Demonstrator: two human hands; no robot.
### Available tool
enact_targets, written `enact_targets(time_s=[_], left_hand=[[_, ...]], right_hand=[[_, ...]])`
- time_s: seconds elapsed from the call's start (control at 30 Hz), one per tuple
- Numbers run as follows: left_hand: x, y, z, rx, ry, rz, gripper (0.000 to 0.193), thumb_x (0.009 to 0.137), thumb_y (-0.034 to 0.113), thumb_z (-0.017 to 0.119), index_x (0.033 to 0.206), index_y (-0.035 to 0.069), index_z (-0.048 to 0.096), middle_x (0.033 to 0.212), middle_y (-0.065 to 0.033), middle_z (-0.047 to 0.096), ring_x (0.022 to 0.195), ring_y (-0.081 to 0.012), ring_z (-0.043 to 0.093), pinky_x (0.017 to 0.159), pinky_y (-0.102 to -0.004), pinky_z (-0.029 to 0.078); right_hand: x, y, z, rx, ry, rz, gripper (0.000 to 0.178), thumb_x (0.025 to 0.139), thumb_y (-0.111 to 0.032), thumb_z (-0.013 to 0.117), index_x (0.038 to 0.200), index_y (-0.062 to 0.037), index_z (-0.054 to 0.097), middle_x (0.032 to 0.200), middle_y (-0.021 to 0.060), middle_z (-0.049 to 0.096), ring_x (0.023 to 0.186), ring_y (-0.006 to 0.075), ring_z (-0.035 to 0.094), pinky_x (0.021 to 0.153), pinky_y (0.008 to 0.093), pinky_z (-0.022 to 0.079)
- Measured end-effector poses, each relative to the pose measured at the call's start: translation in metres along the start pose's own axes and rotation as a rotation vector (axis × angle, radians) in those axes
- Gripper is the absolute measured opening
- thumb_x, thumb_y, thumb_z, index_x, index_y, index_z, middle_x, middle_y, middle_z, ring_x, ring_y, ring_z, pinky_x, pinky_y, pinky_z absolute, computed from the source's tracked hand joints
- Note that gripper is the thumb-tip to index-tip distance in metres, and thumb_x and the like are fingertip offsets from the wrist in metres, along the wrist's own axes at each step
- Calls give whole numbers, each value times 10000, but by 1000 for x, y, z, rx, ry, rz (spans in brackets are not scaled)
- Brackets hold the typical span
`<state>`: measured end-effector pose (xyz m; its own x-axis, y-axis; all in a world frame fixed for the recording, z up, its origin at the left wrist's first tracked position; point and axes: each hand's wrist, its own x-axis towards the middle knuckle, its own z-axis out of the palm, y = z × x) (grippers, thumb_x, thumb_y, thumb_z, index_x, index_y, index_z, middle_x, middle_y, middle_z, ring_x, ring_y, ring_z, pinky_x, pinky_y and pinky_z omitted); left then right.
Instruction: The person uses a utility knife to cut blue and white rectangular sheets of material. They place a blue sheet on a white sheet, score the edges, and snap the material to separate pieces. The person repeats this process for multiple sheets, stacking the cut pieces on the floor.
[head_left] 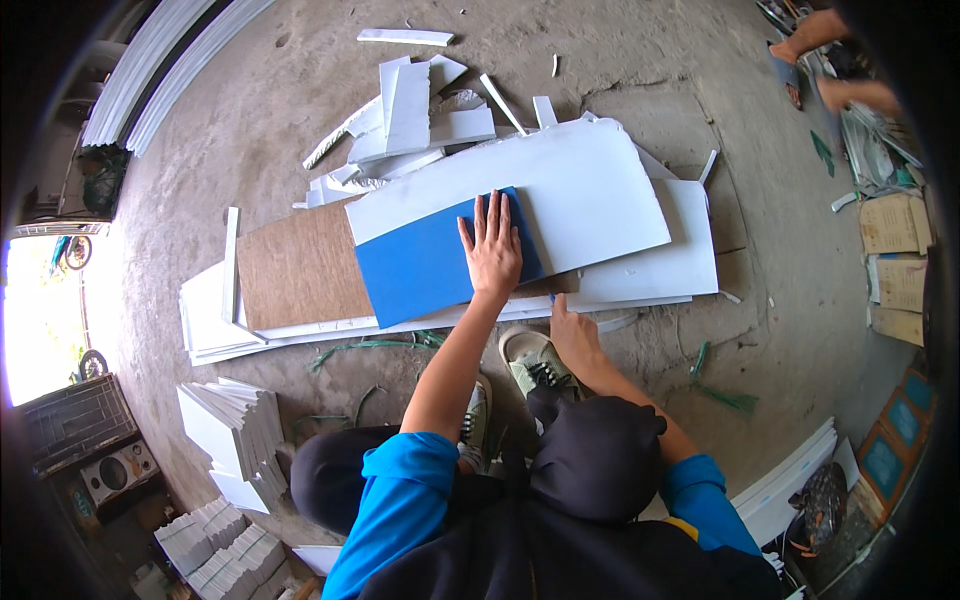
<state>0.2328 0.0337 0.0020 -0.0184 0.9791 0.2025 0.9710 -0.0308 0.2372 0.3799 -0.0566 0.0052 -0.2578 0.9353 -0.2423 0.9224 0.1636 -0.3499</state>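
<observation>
Blue board (415, 262), partly covered by spread left hand (494, 258); right hand (575, 332) curled around blue-tipped item (552, 297), mostly hidden

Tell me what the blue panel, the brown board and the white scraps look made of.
Blue panel: perhaps plastic or painted board; flat, even colour.
Brown board: likely plywood; matte, streaky grain.
White scraps: probably foam; matte, with rough, broken edges.

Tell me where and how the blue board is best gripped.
Probably pinch the blue board by its left short edge, coming from the left: it lies flat, that edge is uncovered, and the left hand rests spread near its right end.
</observation>
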Motion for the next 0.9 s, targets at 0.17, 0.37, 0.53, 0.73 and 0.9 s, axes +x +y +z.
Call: enact_targets(time_s=[0.17,0.37,0.53,0.73,0.9], left_hand=[[-1,-2,-1,9,-5,-9,513,884,227,370,1363,93,249,1424,-42,224,1332,-229,147,1063,-487,66],[2,2,-1,-12,-5,-20,506,880,238,381,1355,100,275,1422,-39,233,1333,-221,148,1061,-488,65],[2,-1,3,-10,-8,-21,501,875,253,385,1348,114,295,1417,-44,244,1333,-224,150,1057,-500,56],[1,-2,-3,-18,-34,-17,513,862,226,394,1350,111,287,1416,-53,242,1333,-231,145,1056,-505,48],[1,-1,-4,-66,-29,-21,543,852,256,417,1357,118,273,1422,-47,230,1334,-231,141,1053,-517,36]], right_hand=[[15,1,-32,51,41,16,178,843,-185,457,905,-18,467,537,176,567,528,351,593,493,447,478],[96,-14,-50,72,179,-15,220,877,-213,423,900,4,452,566,184,584,550,341,607,491,426,492],[140,-26,-41,86,175,-53,274,888,-201,393,988,49,447,604,197,598,588,351,615,519,416,505],[156,-32,-43,109,28,-24,319,834,-140,415,1053,89,453,750,254,606,726,377,616,609,435,509],[165,-37,-60,193,-104,29,287,815,-144,437,975,86,500,818,270,602,791,394,605,671,450,498]])
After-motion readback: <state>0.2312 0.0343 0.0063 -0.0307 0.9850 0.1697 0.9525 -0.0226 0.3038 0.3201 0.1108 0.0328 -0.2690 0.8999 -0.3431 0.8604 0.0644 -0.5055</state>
